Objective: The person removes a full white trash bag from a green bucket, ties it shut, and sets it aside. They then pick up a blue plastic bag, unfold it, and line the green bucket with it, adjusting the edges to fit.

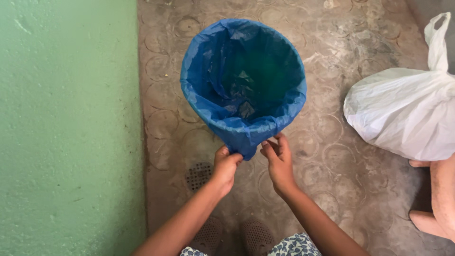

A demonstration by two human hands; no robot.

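Head view, left hand: the left hand (226,163) is closed on the gathered near edge of the blue bag (227,102), fingers curled down over the plastic.
Head view, right hand: the right hand (278,159) pinches the same gathered edge from the other side, thumb and fingertips pressed together on the plastic.
Hand spacing: the two hands sit just beside each other, with the bunched point of the bag hanging between them.
Bag position: the blue bag lines a round bin (265,76) standing on the floor (341,189), directly ahead of the hands at the centre of the view.
Bag rim: the plastic is folded out over the bin rim all the way round; the mouth stands wide open.
Bag interior: creased plastic and the dark green inside of the bin show; whether anything lies in it cannot be told.
Left boundary: a green wall (66,132) runs down the left side, near the bin but not touching it.
Right boundary: a filled white bag (403,111) lies on the floor, well apart from the bin, handles up.
Open room: bare patterned floor separates the bin from the white bag.
Floor drain: a round drain (198,175) sits just left of the left wrist.
Near edge: the person's two feet (237,234) stand below the hands.
Other person: another person's bare leg and foot (438,199) occupy the lower right edge, beneath the white bag.
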